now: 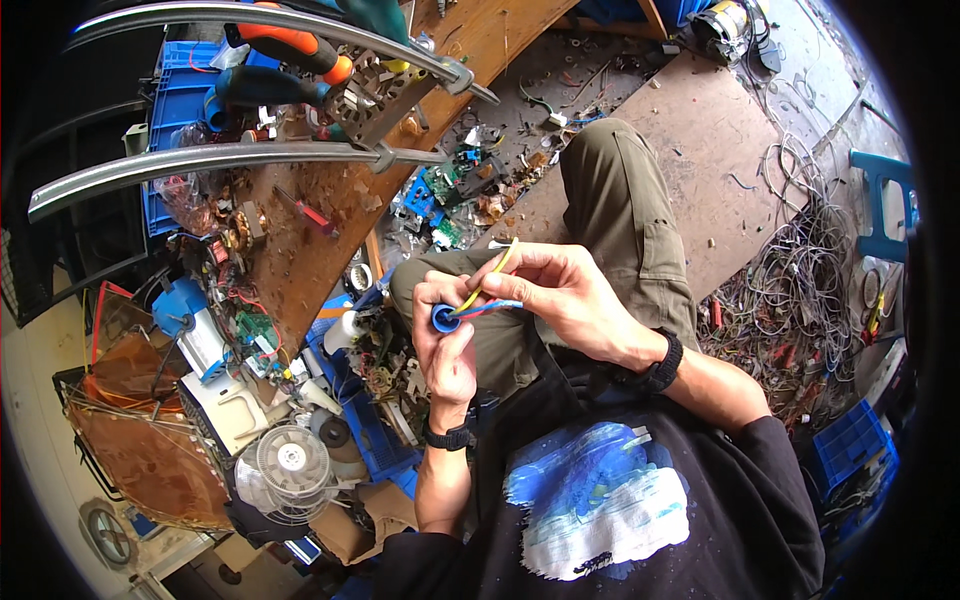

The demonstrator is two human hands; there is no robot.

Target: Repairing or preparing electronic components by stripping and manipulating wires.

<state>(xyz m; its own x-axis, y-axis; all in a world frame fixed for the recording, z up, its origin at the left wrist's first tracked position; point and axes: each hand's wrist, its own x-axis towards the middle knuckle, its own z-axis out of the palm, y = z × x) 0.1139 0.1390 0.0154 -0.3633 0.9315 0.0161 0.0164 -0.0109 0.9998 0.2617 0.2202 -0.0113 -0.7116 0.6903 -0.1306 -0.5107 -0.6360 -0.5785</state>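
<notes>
Over my lap, my left hand (446,360) is closed around a blue round hollow piece (444,322), its open end facing up. Several wires run out of it to the right: a yellow wire (510,256), a blue wire (508,304) and a red wire (484,309). The thumb and forefinger of my right hand (570,300) pinch the yellow wire, whose tip points up past the fingers. The blue and red wires pass just below those fingertips. What lies deeper inside the blue piece is hidden by my left fingers.
A wooden bench (335,235) at the left bears a red screwdriver (308,212) and scrap parts. Curved metal bars (235,157) cross above it. A white fan (292,458) stands lower left. Tangled grey cables (760,285) and a blue stool (884,205) are at the right.
</notes>
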